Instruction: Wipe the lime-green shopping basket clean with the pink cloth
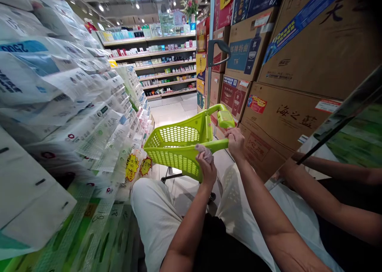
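A lime-green plastic shopping cart (176,144) stands in the aisle in front of me, its basket holding nothing that I can see. My right hand (235,141) is wrapped round the cart's green handle bar. My left hand (206,164) is closed on a small pinkish cloth, pressed against the near rim of the basket by the handle. Both forearms reach forward over my pale trousers.
Packs of tissue rolls (59,105) are stacked high on my left. Brown cardboard cartons (286,65) are piled on my right, with a mirror-like strip reflecting my arms. The tiled aisle (173,113) runs ahead to shelves of goods (161,61).
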The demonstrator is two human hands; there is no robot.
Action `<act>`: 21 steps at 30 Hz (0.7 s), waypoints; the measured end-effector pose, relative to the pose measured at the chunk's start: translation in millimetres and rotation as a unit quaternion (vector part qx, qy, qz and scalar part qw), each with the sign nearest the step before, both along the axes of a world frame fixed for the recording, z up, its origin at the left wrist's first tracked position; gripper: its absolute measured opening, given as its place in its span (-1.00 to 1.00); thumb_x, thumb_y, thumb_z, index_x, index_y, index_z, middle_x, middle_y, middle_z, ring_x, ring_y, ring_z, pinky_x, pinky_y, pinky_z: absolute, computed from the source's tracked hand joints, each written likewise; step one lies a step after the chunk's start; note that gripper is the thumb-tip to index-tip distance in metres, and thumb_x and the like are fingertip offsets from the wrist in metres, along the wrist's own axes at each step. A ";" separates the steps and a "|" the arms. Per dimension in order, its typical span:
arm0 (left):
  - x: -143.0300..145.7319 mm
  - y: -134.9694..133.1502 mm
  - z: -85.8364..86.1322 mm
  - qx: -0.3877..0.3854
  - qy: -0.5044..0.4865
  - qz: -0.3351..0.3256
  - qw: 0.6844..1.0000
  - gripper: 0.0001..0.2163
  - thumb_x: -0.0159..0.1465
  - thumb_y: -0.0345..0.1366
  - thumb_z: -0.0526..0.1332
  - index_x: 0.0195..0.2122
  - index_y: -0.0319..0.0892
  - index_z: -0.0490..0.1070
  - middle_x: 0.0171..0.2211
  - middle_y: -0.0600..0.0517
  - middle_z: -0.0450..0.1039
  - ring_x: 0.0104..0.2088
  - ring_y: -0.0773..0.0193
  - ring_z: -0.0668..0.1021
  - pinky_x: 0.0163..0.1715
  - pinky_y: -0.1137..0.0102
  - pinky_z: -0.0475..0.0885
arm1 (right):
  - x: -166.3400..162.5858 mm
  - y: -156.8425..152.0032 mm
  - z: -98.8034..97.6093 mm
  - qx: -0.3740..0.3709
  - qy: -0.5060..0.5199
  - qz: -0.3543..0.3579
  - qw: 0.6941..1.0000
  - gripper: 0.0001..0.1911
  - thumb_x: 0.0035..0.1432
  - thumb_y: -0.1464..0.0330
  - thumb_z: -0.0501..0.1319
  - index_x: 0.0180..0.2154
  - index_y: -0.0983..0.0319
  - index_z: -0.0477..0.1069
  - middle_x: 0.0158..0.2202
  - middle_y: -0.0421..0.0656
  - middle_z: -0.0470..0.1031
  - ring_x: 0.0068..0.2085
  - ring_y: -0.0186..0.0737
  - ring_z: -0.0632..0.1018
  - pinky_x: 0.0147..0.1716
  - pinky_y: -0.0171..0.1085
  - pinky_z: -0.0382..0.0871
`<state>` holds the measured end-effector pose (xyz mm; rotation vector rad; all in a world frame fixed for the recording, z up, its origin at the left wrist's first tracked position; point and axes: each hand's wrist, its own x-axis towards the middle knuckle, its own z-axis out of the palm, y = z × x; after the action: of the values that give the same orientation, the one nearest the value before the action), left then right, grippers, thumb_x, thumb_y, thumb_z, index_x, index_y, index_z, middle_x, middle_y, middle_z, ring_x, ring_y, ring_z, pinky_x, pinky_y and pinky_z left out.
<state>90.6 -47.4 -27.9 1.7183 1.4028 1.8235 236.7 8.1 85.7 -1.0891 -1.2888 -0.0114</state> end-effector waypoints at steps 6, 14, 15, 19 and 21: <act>-7.7 -4.9 -48.0 -0.092 -0.079 0.063 0.991 -0.69 0.29 -0.32 0.18 0.04 -0.19 0.22 -0.02 -0.18 0.31 0.05 0.03 0.46 0.16 0.03 0.37 | -1.4 -3.6 0.6 -0.001 -0.020 0.001 1.000 -0.74 0.12 0.42 0.01 -0.56 0.11 0.33 -0.43 -0.15 0.52 -0.12 -0.05 0.56 0.03 -0.06 0.39; -24.4 6.1 -16.7 -0.102 -0.089 0.035 0.990 -0.64 0.34 -0.25 0.17 0.14 -0.16 0.30 0.09 -0.21 0.39 0.17 0.02 0.46 0.23 0.12 0.33 | -1.8 2.2 -1.3 0.005 -0.008 -0.002 1.000 -0.74 0.13 0.42 0.01 -0.56 0.12 0.33 -0.42 -0.15 0.52 -0.14 -0.06 0.56 0.01 -0.08 0.39; -24.7 8.7 -6.8 -0.092 -0.081 0.030 0.992 -0.65 0.34 -0.24 0.17 0.13 -0.15 0.32 0.06 -0.20 0.41 0.15 0.02 0.47 0.23 0.13 0.33 | -1.4 2.3 -1.0 0.003 -0.007 -0.003 1.000 -0.74 0.12 0.42 0.01 -0.56 0.12 0.33 -0.42 -0.14 0.52 -0.14 -0.06 0.56 0.01 -0.08 0.39; -30.6 8.7 -10.9 -0.105 -0.082 0.026 0.991 -0.70 0.29 -0.29 0.18 0.05 -0.16 0.39 -0.02 -0.17 0.44 0.07 0.04 0.51 0.17 0.12 0.38 | -0.6 1.6 -0.2 0.000 -0.004 -0.003 1.000 -0.74 0.12 0.40 0.01 -0.57 0.11 0.32 -0.45 -0.15 0.50 -0.14 -0.06 0.56 0.02 -0.08 0.39; -34.0 4.3 -27.2 -0.141 -0.096 0.041 0.985 -0.70 0.24 -0.34 0.18 0.01 -0.17 0.39 -0.05 -0.15 0.43 0.04 0.04 0.51 0.15 0.10 0.39 | -0.9 1.2 -0.2 0.005 -0.002 0.001 1.000 -0.74 0.12 0.40 0.02 -0.56 0.11 0.33 -0.45 -0.14 0.49 -0.14 -0.06 0.56 0.03 -0.08 0.38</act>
<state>56.6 -43.1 -55.2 1.3282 1.5809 1.6837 235.8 9.4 85.5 -1.0786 -1.2926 -0.0188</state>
